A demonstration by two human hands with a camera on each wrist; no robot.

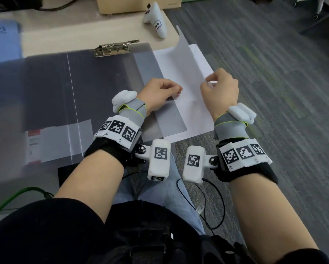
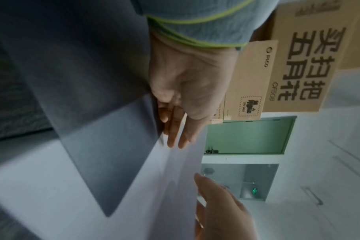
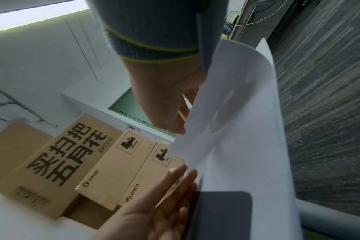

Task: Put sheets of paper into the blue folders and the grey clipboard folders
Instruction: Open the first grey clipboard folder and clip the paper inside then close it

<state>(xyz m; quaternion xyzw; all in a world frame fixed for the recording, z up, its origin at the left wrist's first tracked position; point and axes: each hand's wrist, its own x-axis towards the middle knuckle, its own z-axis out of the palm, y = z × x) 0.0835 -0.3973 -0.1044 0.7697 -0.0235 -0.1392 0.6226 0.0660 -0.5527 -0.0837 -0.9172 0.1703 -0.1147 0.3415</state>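
Observation:
The grey clipboard folder (image 1: 102, 88) lies open on the desk, its metal clip (image 1: 116, 48) at the far edge. A white sheet of paper (image 1: 180, 60) stands curled up at the folder's right side, above a flat white sheet (image 1: 201, 63) that overhangs the desk. My right hand (image 1: 207, 81) pinches the curled sheet's right edge; in the right wrist view its fingers (image 3: 175, 123) show against the sheet (image 3: 236, 129). My left hand (image 1: 176, 90) rests on the folder's right edge, fingers (image 2: 173, 129) straight against the sheet (image 2: 170, 186).
A blue folder (image 1: 3, 40) lies at the desk's far left. A white controller (image 1: 155, 19) and a cardboard box (image 1: 137, 4) stand at the back. Grey carpet (image 1: 274, 73) runs to the right of the desk. More cardboard boxes (image 3: 72, 162) show in the wrist views.

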